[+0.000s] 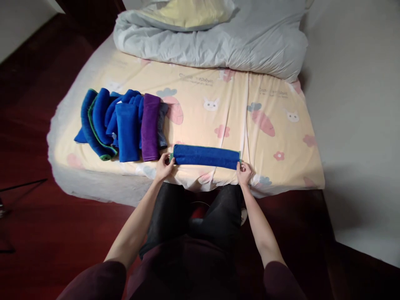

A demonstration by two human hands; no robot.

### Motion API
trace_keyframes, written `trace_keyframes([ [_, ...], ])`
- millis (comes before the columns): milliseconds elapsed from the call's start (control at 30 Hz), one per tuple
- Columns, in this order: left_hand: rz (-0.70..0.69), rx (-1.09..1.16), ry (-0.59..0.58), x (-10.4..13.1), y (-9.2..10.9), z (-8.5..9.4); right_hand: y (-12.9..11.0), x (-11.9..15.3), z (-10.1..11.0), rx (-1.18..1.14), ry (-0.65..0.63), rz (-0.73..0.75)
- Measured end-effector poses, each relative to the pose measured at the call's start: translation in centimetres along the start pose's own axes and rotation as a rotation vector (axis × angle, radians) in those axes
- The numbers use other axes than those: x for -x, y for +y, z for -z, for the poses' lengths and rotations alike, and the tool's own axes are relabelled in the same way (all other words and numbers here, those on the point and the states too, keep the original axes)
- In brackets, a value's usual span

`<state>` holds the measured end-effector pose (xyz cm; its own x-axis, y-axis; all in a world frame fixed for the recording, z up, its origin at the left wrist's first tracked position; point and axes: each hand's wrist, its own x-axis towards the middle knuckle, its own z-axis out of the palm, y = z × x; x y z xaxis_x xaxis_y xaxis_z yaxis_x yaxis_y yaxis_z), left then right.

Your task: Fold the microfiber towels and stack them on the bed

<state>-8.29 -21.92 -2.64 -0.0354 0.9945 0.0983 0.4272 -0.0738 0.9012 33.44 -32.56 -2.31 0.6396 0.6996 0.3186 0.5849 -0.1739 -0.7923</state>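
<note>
A blue towel (206, 156) with green edging lies as a long, narrow folded strip near the front edge of the bed. My left hand (165, 166) pinches its left end, thumb on top. At the other end, my right hand (244, 172) grips the lower right corner between thumb and fingers. Just left of my left hand is a purple towel (150, 127), folded or rolled into a strip. Beside it sits a pile of blue towels (128, 132), some rolled, one with green edging (93, 125). A grey-blue cloth (161, 125) shows partly behind the purple one.
The bed (200, 112) has a cream sheet printed with carrots and rabbits. A bunched pale quilt (212, 48) and a yellow pillow (190, 13) lie at its far side. A wall (353, 125) stands close on the right; dark red floor (62, 233) shows on the left.
</note>
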Motion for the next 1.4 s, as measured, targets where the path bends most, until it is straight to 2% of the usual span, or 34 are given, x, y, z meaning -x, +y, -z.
trace_keyframes([
  [333, -0.029, -0.009, 0.047, -0.2, 0.3, -0.1, 0.2, -0.1, 0.4, 0.083, -0.071, 0.093],
  [500, -0.214, 0.002, -0.023, -0.6, 1.4, 0.4, -0.5, -0.5, 0.8, 0.126, -0.096, 0.252],
  [567, -0.232, -0.017, -0.080, -0.8, 1.8, 0.6, -0.6, -0.8, 1.2, 0.158, -0.156, 0.342],
  [733, -0.288, -0.153, -0.196, -1.6, 1.9, 0.9, -0.8, -1.8, 2.8, 0.318, -0.409, 0.541],
  [933, -0.226, -0.594, -0.471, -2.3, 3.5, 1.1, -2.9, -2.9, 4.9, 0.589, -0.689, 0.546],
  [1033, -0.264, -0.782, -0.548, -2.4, 5.0, 0.7, -4.5, -3.1, 5.0, 0.743, -0.765, 0.547],
  [1100, -0.320, -0.864, -0.546, -2.5, 5.9, 0.1, -5.4, -3.2, 4.7, 0.819, -0.774, 0.539],
  [1233, -0.475, -0.947, -0.457, -2.8, 7.1, -1.0, -6.8, -3.5, 4.1, 0.898, -0.788, 0.532],
  [1300, -0.546, -0.948, -0.444, -3.0, 7.3, -1.0, -7.2, -3.7, 4.3, 0.891, -0.803, 0.532],
  [1400, -0.598, -0.937, -0.496, -2.8, 7.0, 0.1, -7.3, -3.6, 5.3, 0.854, -0.834, 0.541],
])
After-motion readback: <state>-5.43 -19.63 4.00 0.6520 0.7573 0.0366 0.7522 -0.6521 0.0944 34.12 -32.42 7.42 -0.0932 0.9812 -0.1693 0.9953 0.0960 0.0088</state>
